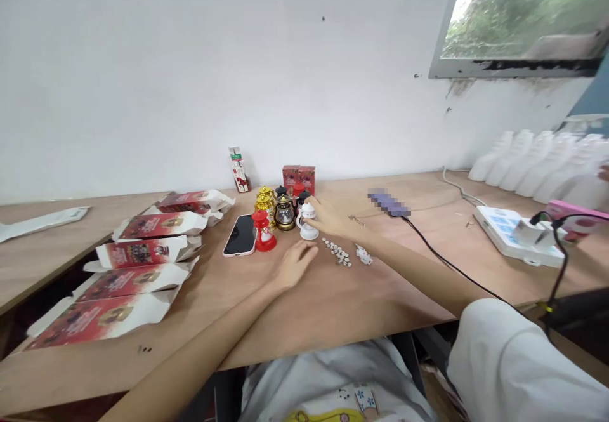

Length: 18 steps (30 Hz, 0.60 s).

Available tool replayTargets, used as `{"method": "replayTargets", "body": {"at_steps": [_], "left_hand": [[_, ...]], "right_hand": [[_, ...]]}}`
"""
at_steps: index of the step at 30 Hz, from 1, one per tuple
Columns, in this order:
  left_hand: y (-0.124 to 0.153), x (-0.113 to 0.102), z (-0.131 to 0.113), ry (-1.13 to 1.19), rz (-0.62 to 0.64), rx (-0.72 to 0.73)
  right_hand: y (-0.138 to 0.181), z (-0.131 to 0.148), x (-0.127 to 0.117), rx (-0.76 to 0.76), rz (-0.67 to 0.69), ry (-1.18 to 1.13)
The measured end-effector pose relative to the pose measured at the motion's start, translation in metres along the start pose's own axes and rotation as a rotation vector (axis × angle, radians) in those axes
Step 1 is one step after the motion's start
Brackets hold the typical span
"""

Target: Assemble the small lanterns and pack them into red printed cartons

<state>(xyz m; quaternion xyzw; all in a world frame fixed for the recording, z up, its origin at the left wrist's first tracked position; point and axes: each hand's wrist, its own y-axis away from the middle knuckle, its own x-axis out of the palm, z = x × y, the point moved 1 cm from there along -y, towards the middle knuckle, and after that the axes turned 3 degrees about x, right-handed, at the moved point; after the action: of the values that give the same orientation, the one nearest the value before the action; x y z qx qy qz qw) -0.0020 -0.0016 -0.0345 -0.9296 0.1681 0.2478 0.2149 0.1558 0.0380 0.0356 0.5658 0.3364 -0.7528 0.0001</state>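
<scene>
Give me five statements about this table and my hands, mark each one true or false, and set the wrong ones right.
1. The right hand is on the white lantern. True.
2. The left hand is gripping the red lantern beside the phone. False: the left hand shows nothing in its grasp and is apart from that red lantern.
3. The open red-and-white boxes lie to the left of the pink-edged phone. True.
4. The small white discs are piled among the boxes. False: the discs are scattered on the table to the right of the left hand.
5. White bottles stand toward the right end of the table. True.
</scene>
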Motion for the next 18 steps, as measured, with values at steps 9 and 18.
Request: {"method": "replayTargets", "body": {"at_steps": [9,18], "left_hand": [[-0.011,-0.005,-0.006,0.906,-0.053,-0.284],[0.001,-0.011,-0.023,0.990,-0.309,-0.283]], "right_hand": [[0.065,0.007,0.023,-0.693,-0.389,0.126],[0.131,0.012,0.019,-0.040,-0.070,-0.163]]}}
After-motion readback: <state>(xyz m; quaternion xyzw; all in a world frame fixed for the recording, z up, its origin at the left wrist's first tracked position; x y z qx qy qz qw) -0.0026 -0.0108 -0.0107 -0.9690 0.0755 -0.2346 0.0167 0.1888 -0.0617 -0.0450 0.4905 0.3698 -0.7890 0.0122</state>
